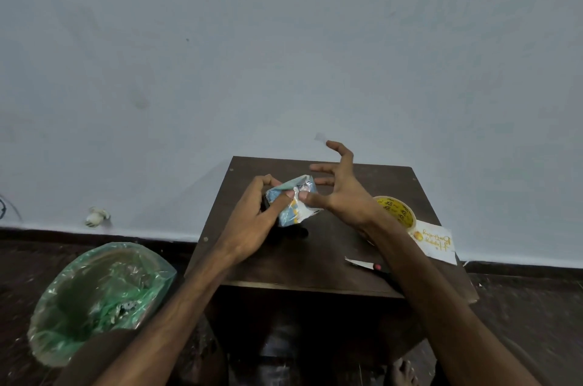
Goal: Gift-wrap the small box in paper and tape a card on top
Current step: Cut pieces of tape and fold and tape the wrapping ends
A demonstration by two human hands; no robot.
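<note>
Box (pixel 272 209) is held over the far middle of the desk (pixel 315 262). It is mostly covered in pale blue printed paper (pixel 285 215), with a dark edge left exposed at the near-left side. A shadow is seen on the desk under it; contact with the desk cannot be confirmed.

Left hand (pixel 252 218): wrapped round the left side of the box, fingers curled over the far edge, thumb laid on the top face.

Right hand (pixel 344 193): not clamped on anything. The fingers are spread and raised above and to the right of the box; only the thumb is pressed on the crumpled paper fold at the top, almost touching the left thumb. A faint pale scrap is seen at the tip of the farthest finger; what it is cannot be told.

Tape roll (pixel 398 212): yellow with black print, lying on the right side of the desk, partly hidden by the right wrist.

Card (pixel 437 242): white with yellow lettering, set at the right edge of the desk, just near of the roll, untouched.

A pale pointed item with a red dot (pixel 366 264) is laid near-right, half hidden by the forearm.

Bin (pixel 94 300) with a green liner stands on the floor, left of the desk.
</note>
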